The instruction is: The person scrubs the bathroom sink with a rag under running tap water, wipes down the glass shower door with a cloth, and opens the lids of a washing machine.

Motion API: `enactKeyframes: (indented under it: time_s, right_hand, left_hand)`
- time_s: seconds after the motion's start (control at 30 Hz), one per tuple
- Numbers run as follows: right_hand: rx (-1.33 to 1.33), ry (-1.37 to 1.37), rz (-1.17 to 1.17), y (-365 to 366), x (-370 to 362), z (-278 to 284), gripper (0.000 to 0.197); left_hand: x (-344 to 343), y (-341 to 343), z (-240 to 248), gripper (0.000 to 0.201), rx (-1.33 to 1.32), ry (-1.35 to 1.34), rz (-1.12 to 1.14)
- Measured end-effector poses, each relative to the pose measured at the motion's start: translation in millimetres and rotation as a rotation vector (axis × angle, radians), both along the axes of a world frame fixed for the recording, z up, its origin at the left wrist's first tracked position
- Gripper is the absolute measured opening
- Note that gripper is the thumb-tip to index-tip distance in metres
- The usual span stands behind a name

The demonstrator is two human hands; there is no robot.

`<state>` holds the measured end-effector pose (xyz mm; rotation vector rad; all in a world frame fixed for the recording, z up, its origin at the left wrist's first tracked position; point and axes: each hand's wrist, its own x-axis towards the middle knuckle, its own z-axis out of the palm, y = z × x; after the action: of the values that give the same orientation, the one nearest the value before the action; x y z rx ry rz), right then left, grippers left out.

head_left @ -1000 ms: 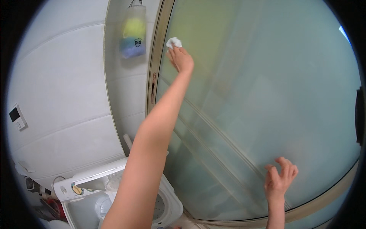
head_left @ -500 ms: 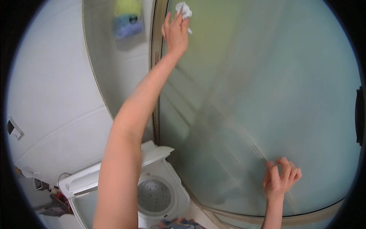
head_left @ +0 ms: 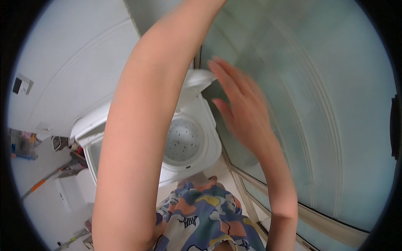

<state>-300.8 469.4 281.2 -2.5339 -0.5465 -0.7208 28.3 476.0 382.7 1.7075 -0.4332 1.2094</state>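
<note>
My left forearm stretches up across the view, and its hand is beyond the top edge, so what it holds is hidden. My right hand is raised in front of the frosted glass shower panel, slightly blurred. Its fingers are stretched out with the thumb apart, and nothing shows in it. Whether it touches the glass I cannot tell. Left of that hand, and lower down, stands a white top-loading washing machine with its lid up and its perforated drum exposed.
A metal rail runs along the bottom of the glass. Behind the washer is a white wall with a small switch plate. An orange-handled pole and assorted items lie at the lower left.
My view has tipped downward. My left hand, which had a crumpled white cloth or tissue against the glass, has left the frame. My right hand has risen leftward, its curled fingers now straightened.
</note>
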Motion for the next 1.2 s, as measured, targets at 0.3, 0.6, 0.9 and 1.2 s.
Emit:
enactKeyframes:
  time_s: [0.3, 0.6, 0.9, 1.2]
  right_hand:
    - [0.095, -0.139, 0.128, -6, -37, -67, 0.041]
    - [-0.127, 0.084, 0.170, -22, -116, -165, 0.040]
    - [-0.163, 0.268, 0.198, -31, -118, -252, 0.043]
    - [-0.273, 0.435, 0.350, -40, -120, -241, 0.054]
  left_hand:
    - [-31, 7, -8, 0.037, 0.232, 0.249, -0.064]
    - [-38, -8, -31, 0.041, 0.194, 0.282, -0.090]
    - [-138, -47, -75, 0.049, -0.228, 0.120, -0.460]
    - [-141, -31, -50, 0.051, -0.200, 0.197, -0.594]
